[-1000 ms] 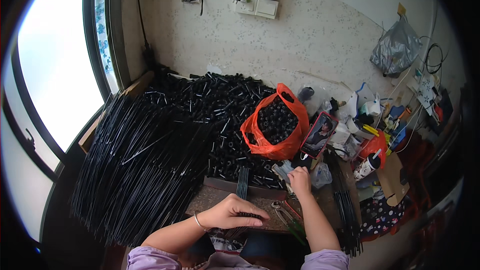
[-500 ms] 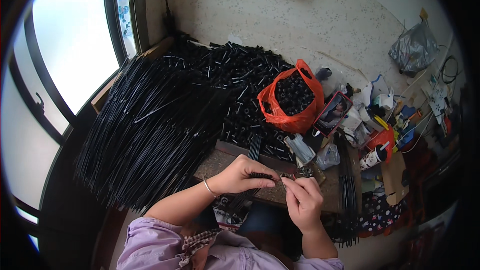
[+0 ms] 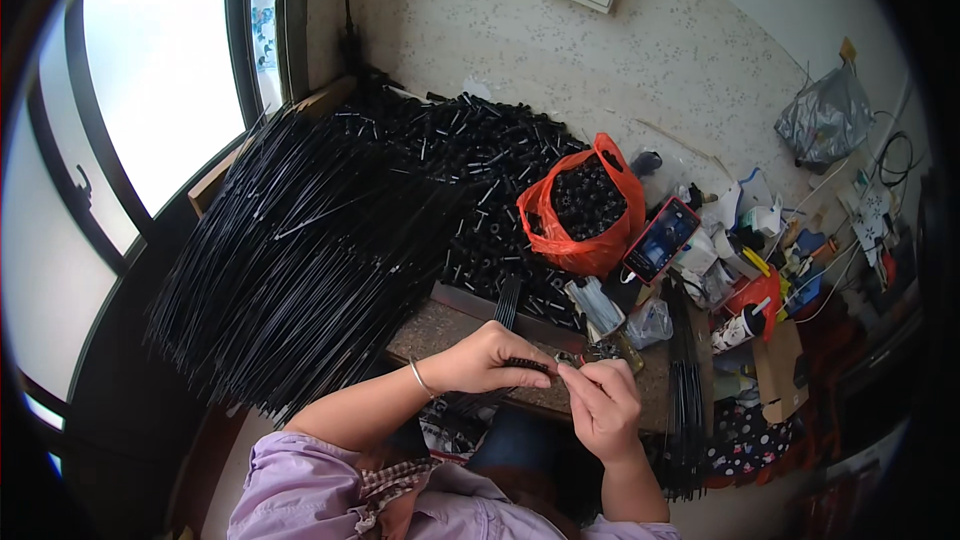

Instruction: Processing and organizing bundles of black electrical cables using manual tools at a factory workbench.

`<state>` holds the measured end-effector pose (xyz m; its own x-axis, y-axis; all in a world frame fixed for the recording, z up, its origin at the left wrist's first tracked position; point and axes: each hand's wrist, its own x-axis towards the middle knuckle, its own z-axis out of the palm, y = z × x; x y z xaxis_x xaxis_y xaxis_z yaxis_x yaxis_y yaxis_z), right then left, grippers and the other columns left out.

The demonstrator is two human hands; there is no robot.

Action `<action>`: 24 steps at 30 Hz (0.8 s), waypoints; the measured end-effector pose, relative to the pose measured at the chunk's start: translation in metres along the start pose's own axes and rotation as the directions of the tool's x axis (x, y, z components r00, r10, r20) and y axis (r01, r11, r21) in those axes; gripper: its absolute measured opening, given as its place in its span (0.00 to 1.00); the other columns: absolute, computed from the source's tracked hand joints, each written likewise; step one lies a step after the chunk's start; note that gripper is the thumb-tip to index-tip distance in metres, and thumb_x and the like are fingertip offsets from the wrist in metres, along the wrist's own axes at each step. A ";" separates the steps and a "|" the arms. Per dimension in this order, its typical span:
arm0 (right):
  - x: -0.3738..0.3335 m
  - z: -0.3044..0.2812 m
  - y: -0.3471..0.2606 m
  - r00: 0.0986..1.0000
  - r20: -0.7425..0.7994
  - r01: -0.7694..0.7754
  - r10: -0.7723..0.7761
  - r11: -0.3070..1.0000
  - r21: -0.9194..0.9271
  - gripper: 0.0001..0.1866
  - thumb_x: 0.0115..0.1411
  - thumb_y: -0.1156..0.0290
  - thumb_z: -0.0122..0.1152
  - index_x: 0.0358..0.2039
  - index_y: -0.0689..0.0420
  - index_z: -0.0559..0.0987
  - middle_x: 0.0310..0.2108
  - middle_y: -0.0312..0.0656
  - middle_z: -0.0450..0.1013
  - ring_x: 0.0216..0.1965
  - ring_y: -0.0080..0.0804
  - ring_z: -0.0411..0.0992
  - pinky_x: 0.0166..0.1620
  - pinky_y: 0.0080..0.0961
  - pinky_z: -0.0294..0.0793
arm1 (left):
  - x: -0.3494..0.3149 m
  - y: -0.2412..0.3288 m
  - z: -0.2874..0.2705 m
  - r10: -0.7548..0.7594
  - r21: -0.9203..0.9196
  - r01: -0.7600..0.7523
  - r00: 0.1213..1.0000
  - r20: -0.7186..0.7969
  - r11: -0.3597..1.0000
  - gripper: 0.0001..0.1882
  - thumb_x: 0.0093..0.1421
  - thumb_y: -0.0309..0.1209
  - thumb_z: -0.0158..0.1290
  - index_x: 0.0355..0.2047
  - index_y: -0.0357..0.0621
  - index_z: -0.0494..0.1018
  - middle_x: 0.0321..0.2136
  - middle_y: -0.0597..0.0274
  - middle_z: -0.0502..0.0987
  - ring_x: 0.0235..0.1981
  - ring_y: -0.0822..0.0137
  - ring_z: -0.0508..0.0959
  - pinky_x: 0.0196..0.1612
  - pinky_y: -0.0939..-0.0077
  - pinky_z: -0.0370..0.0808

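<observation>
My left hand (image 3: 490, 358), with a bangle at the wrist, is closed on a dark ribbed strip of small black pieces (image 3: 526, 365) that shows between thumb and fingers. My right hand (image 3: 604, 400) is pinched close to the left fingertips; what it holds is too small to make out. Beyond the left hand, a narrow bundle of thin black rods (image 3: 508, 302) lies over the table edge. Whether the strip belongs to these rods, I cannot tell. Loose short black tubular parts (image 3: 490, 230) are heaped behind.
A large pile of long black rods (image 3: 300, 260) spreads on the left. An orange-red plastic bag (image 3: 590, 258) holds small black parts. Right of it are a phone (image 3: 662, 240), a clear bag (image 3: 650, 324), more rods (image 3: 686, 390), a patterned cup (image 3: 738, 330) and clutter.
The view has shifted slightly. My right fingers have moved a little against the left fingertips, while the left hand keeps its grip. The phone's screen shows a different picture.
</observation>
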<state>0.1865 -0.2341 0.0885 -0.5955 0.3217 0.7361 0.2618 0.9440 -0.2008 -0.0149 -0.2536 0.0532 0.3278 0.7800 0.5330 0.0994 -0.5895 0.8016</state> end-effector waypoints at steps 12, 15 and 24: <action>0.023 0.006 -0.006 0.991 0.128 -0.003 -0.027 0.975 0.224 0.19 0.42 0.84 0.59 0.38 0.60 0.77 0.33 0.41 0.69 0.31 0.39 0.68 0.35 0.29 0.70 | -0.001 -0.009 0.011 -0.108 0.095 0.094 0.982 0.154 0.991 0.13 0.52 0.35 0.57 0.32 0.36 0.75 0.27 0.53 0.77 0.31 0.56 0.78 0.36 0.72 0.73; 0.022 0.010 0.000 0.980 0.185 0.038 -0.073 0.982 0.186 0.19 0.43 0.84 0.59 0.39 0.61 0.76 0.33 0.42 0.69 0.32 0.39 0.69 0.36 0.30 0.71 | -0.020 -0.047 0.021 -0.084 0.071 0.074 0.987 0.140 0.995 0.20 0.52 0.40 0.55 0.42 0.42 0.73 0.51 0.48 0.66 0.57 0.46 0.60 0.55 0.50 0.58; 0.026 0.010 -0.011 0.770 0.597 -0.345 -0.226 0.639 0.688 0.09 0.51 0.78 0.59 0.34 0.62 0.78 0.27 0.43 0.74 0.29 0.35 0.74 0.33 0.24 0.73 | -0.065 -0.092 0.036 -0.315 0.912 -0.003 0.938 0.145 0.410 0.56 0.30 0.49 0.60 0.60 0.41 0.50 0.61 0.42 0.45 0.63 0.48 0.46 0.53 0.35 0.53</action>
<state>0.1610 -0.2360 0.1034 -0.9708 0.0780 0.2266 -0.1494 0.5425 -0.8267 -0.0116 -0.2572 -0.0646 0.4122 0.8869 0.2087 0.8967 -0.4354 0.0796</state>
